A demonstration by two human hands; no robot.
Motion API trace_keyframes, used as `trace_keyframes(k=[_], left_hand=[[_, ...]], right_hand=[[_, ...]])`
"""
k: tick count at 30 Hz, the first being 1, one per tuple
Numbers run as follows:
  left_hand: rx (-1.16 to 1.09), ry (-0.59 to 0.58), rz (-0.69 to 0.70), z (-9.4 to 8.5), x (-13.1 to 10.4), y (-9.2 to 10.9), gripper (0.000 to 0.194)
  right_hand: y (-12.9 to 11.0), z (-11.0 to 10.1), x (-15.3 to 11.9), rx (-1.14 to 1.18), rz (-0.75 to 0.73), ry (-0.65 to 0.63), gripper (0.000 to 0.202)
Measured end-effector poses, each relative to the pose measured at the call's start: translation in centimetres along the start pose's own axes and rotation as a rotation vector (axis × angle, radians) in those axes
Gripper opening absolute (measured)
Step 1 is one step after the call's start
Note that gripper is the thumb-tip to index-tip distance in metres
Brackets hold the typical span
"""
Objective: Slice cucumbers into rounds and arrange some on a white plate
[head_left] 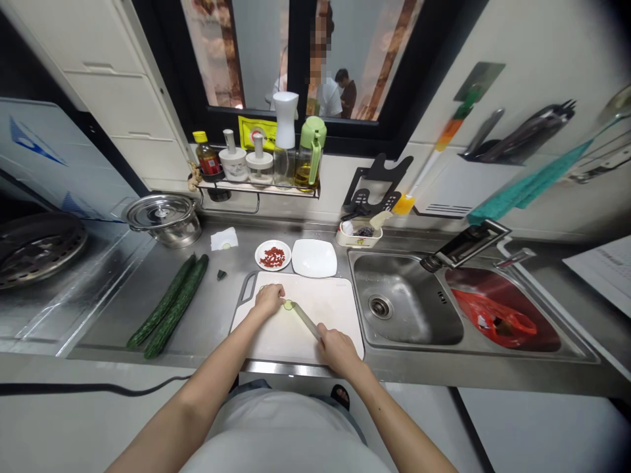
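Note:
My left hand [269,299] is closed over the white cutting board [315,348], its fingertips pinched at the edge of a pale green cucumber slice [288,305]. My right hand [338,347] grips a knife [306,320] by the handle; its blade slants up and left, the tip touching or very close to the slice. Behind the board are a small white plate [262,261] with chopped red pieces on it and a bare white square plate [314,258]. Two long cucumbers [175,305] lie side by side to the left, near a small dark green cut piece [221,274].
A sink [409,328] adjoins the board on the right, with a red plastic bag [497,322] in its second basin. Far left stands a lidded steel pot [165,220]. Condiments line a wall shelf [261,188]. A white tissue [224,239] lies behind the cucumbers.

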State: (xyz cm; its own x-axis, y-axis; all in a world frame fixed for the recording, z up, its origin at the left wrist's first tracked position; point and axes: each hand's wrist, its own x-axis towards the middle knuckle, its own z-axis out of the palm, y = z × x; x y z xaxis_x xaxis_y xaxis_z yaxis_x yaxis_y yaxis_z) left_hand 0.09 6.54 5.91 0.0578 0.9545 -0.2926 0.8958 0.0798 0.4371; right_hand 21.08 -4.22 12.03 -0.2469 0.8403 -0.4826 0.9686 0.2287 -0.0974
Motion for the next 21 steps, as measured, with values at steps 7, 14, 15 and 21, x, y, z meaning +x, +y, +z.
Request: trace_keyframes(k=[7, 14, 15, 21], left_hand=[[-0.005, -0.011, -0.006, 0.05, 0.14, -0.07, 0.017], [-0.004, -0.015, -0.012, 0.10, 0.30, -0.11, 0.018], [-0.005, -0.017, -0.017, 0.11, 0.32, -0.11, 0.018], [-0.008, -0.021, -0.018, 0.18, 0.43, -0.16, 0.018]], right_hand=[[0.23, 0.46, 0.22, -0.019, -0.024, 0.016, 0.032], [-0.17, -0.10, 0.21, -0.014, -0.014, -0.030, 0.031], [-0.18, -0.21, 0.21, -0.018, -0.017, -0.033, 0.031], [0.26, -0.53, 0.53, -0.034, -0.044, -0.030, 0.032]])
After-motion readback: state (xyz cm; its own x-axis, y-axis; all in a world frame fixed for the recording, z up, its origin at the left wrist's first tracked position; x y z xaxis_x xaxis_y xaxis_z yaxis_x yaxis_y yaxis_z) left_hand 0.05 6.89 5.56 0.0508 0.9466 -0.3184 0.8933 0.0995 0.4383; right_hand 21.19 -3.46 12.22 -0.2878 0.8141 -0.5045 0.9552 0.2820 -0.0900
